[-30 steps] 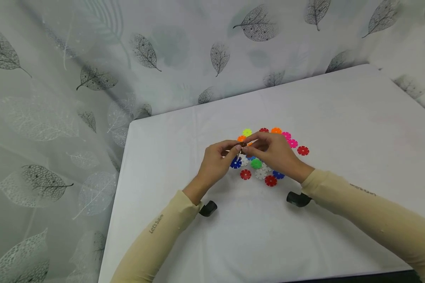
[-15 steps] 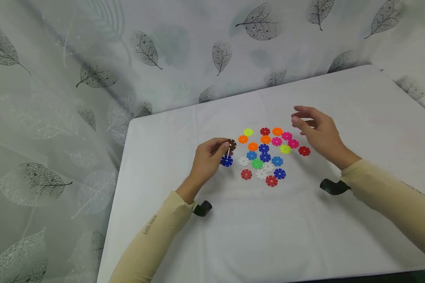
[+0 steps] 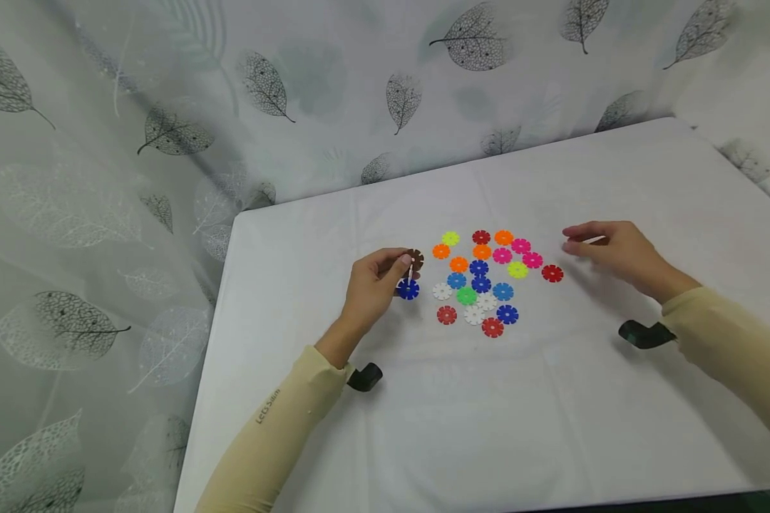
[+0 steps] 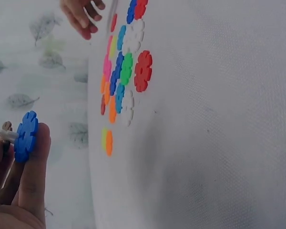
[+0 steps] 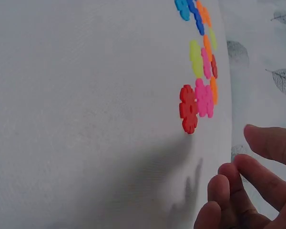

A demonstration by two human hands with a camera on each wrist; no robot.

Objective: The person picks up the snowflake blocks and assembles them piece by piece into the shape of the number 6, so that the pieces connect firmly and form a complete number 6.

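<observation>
My left hand [image 3: 368,288] pinches a small joined piece of notched plastic discs above the table's left part. In it a blue disc [image 4: 26,137] and a brown disc [image 3: 418,258] are linked by a white disc [image 4: 7,135] seen edge-on. Fingers and thumb hide part of the piece. To the right of the loose discs hovers my right hand [image 3: 622,256], holding nothing, its fingers loosely bent and the thumb apart in the right wrist view. The loose red disc [image 5: 188,109] is the nearest one to it.
Several loose notched discs lie on the white tablecloth [image 3: 462,399], among them a green disc [image 3: 466,296], a yellow disc [image 3: 450,239] and a pink disc [image 3: 532,260]. A leaf-patterned curtain [image 3: 334,92] hangs behind the table.
Both hands were together at the joined discs. My right hand has let go and swung right, past the loose discs. My left hand has shifted slightly left, still holding the piece.
</observation>
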